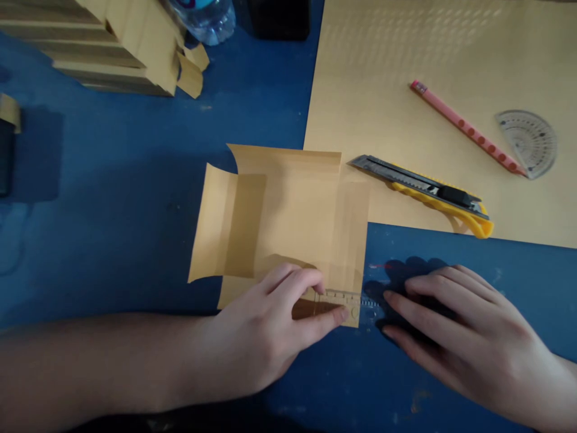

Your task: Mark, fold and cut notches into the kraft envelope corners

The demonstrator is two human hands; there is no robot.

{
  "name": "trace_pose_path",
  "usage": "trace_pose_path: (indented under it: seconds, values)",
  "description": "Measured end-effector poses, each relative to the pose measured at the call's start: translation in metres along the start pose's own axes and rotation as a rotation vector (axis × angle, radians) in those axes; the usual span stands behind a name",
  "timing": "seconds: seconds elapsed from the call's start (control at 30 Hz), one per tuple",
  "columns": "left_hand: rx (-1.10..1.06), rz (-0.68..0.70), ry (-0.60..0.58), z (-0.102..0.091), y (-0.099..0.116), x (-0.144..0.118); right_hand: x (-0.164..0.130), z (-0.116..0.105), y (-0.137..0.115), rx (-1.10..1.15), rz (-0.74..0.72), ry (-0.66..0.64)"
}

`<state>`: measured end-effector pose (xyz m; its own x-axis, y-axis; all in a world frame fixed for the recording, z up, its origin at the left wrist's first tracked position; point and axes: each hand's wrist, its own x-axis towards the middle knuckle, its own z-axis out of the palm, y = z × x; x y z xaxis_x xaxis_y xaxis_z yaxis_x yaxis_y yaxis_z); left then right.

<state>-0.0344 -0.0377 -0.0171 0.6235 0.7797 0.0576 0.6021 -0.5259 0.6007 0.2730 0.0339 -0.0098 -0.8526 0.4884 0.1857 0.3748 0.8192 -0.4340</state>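
A piece of brown card [297,210] lies on the blue table, its left and far flaps curling up along creases. My left hand [270,325] presses a clear ruler [338,299] down across the card's near strip, thumb and forefinger on the plastic. The ruler's right end sticks out past the card edge over the table. My fingers cover part of the ruler and of the strip. Just right of that end, my right hand [473,325] rests low over the table, fingers loosely bent, thumb and forefinger a little apart. I see nothing in it.
A large brown sheet [383,78] fills the far right. On it lie a yellow utility knife [424,186] with its blade out, a pink pencil [469,129] and a clear protractor [532,141]. Stacked cardboard pieces [130,48] and a plastic bottle [210,21] stand far left.
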Motion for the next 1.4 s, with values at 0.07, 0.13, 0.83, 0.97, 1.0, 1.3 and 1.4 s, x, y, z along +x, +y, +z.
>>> trace_pose_path:
  seconds: [0.07, 0.13, 0.83, 0.97, 1.0, 1.3, 1.4]
  values:
    - [0.008, -0.002, 0.004, 0.0, 0.001, 0.0, 0.0, 0.0, 0.0, -0.002, 0.002, 0.001]
    - [0.015, -0.005, 0.0, 0.0, 0.001, 0.0, 0.0, 0.0, -0.001, -0.005, 0.011, 0.004]
    - [0.419, 0.29, -0.019, 0.012, 0.016, -0.006, 0.007, -0.001, -0.001, -0.003, 0.018, -0.006]
    - [0.46, 0.311, -0.047, 0.014, 0.016, -0.005, 0.007, -0.019, 0.002, 0.048, 0.038, -0.035]
    - [0.467, 0.314, -0.074, 0.014, 0.016, -0.005, 0.007, -0.026, 0.005, 0.013, 0.054, -0.005]
    - [0.485, 0.34, -0.079, 0.016, 0.014, -0.006, 0.033, -0.042, 0.078, -0.492, 0.118, 0.147]
    - [0.494, 0.343, -0.056, 0.016, 0.013, -0.007, 0.041, -0.037, 0.087, -0.463, 0.101, 0.101]
